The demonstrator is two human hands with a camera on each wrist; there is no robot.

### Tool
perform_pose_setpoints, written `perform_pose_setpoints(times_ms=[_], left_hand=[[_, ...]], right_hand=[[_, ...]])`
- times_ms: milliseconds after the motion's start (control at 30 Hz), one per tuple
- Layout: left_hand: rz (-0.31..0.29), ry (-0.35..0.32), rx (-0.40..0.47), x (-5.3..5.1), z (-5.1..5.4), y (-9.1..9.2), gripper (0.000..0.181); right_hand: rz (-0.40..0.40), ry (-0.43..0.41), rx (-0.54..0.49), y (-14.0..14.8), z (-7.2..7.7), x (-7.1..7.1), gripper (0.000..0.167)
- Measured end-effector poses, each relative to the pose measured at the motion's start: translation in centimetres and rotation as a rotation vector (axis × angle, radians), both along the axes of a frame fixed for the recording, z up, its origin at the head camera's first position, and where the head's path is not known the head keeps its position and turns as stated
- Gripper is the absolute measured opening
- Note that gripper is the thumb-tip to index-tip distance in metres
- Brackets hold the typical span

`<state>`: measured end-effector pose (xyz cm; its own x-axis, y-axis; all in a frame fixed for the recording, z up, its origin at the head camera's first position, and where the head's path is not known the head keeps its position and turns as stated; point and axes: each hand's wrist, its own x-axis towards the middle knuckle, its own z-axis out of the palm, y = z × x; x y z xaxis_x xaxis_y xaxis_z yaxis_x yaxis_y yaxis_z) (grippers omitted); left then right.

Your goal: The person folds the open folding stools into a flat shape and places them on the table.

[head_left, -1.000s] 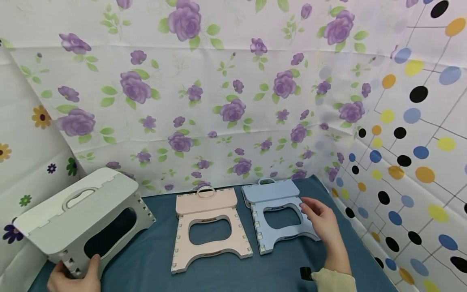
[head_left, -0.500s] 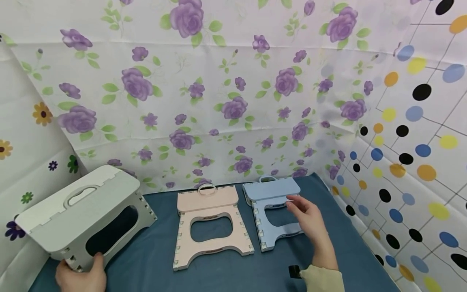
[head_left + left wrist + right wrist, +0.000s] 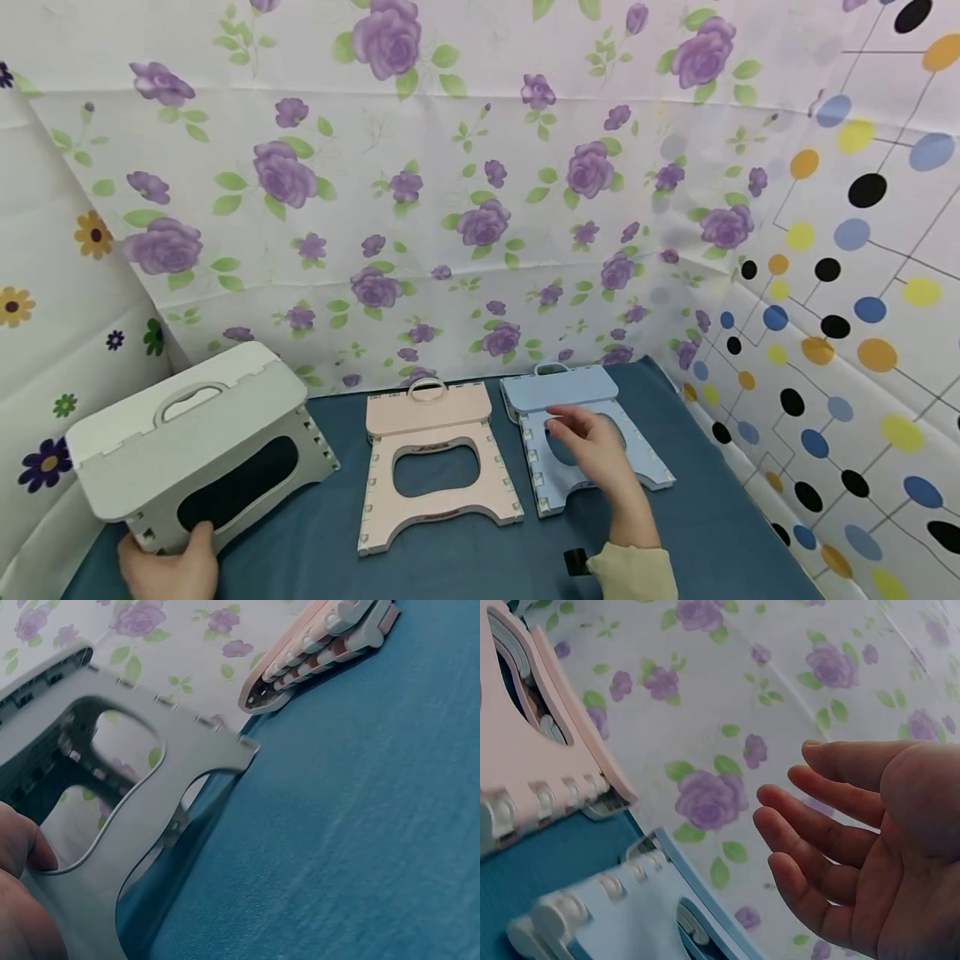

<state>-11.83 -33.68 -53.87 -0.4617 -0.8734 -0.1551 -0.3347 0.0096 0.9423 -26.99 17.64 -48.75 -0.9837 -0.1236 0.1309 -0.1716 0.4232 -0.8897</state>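
Note:
At the left stands a pale grey folding step stool [image 3: 187,433], unfolded, with a carry handle on top. My left hand [image 3: 171,567] grips the near leg panel, its thumb at the cut-out edge; in the left wrist view the hand [image 3: 22,885] shows at that panel's opening. A blue folding stool [image 3: 558,387] lies folded flat at the right. Above it hovers my right hand [image 3: 592,446], fingers loosely bent and holding nothing, as the right wrist view also shows. Between the two lies a pink folding stool [image 3: 427,414], also folded flat.
A dark blue cloth [image 3: 450,575] covers the table. Behind hangs a sheet with purple flowers [image 3: 480,167]; a dotted sheet [image 3: 862,333] closes off the right side and another floral sheet [image 3: 45,333] the left. A black strap piece [image 3: 576,562] shows by the right sleeve.
My right hand has moved left across the blue stool, from its right edge to over its cut-out. The grey stool in my left hand has shifted and turned slightly to the right.

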Motion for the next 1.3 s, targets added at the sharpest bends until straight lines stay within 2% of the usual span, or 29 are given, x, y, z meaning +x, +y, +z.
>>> perform_pose_setpoints(times_ms=[233,567,767,900,1067,1300], left_hand=[[0.002,0.034,-0.022,-0.4,0.1,-0.2,0.083],[-0.015,0.056,0.040,-0.7,0.3,-0.9,0.079],[-0.033,0.062,0.055,-0.6,0.5,-1.3,0.079],[-0.031,0.075,0.063,-0.4,0.5,-1.5,0.081],[-0.041,0.123,0.074,-0.3,0.2,-1.6,0.080],[-0.104,0.145,0.027,-0.3,0.1,-1.8,0.083]], right_hand=[[0.079,-0.030,-0.019,-3.0,-0.2,-0.1,0.037],[0.254,-0.054,0.026,-6.5,-1.3,0.3,0.041],[0.369,-0.057,-0.002,-8.9,-1.3,0.7,0.039],[0.455,-0.072,-0.028,-11.6,-1.0,1.4,0.038],[0.521,-0.057,-0.010,-15.6,-0.8,3.1,0.037],[0.533,-0.056,0.046,-19.7,-1.4,5.1,0.049]])
